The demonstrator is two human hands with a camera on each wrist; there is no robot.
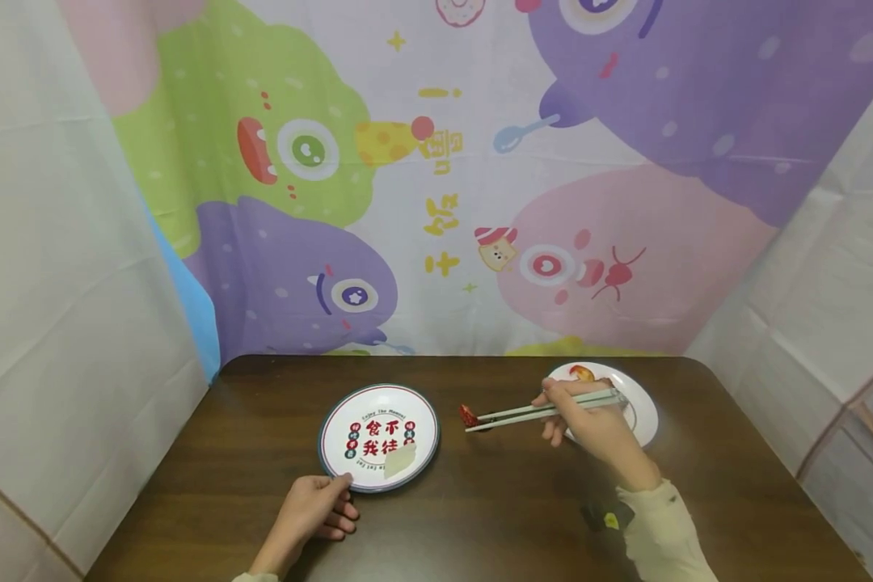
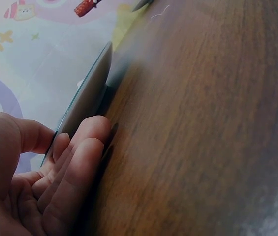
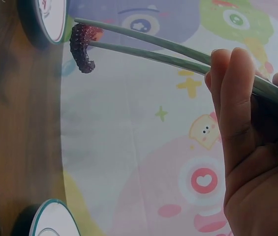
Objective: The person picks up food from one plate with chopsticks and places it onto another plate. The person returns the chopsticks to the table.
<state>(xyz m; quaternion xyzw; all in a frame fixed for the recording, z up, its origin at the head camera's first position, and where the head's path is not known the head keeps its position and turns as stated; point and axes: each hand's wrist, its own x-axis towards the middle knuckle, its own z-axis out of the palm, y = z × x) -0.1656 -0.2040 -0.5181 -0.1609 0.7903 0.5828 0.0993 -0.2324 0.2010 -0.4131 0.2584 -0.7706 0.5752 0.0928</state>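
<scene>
My left hand point(image 1: 313, 509) pinches the near left rim of a white plate point(image 1: 425, 420) with a blue edge and red lettering. Its thumb lies on top of the rim, the fingers underneath, as the left wrist view shows. A beige patch point(image 1: 400, 461) covers part of the print. My right hand point(image 1: 589, 428) grips a pair of pale green chopsticks point(image 3: 148, 38), pointing left. Between their tips hangs a dark red, bumpy, curved piece of food point(image 3: 81, 44), held above the table just right of the lettered plate. Behind the right hand, a second white plate point(image 1: 643, 412) is partly hidden.
A red and yellow piece of food point(image 1: 582, 373) lies on the right plate. A small dark item with a yellow-green mark point(image 1: 611, 520) is beside the right sleeve on the brown table point(image 1: 451, 525). A cartoon-printed curtain point(image 1: 436, 307) hangs behind the table's far edge, with white cloth on both sides.
</scene>
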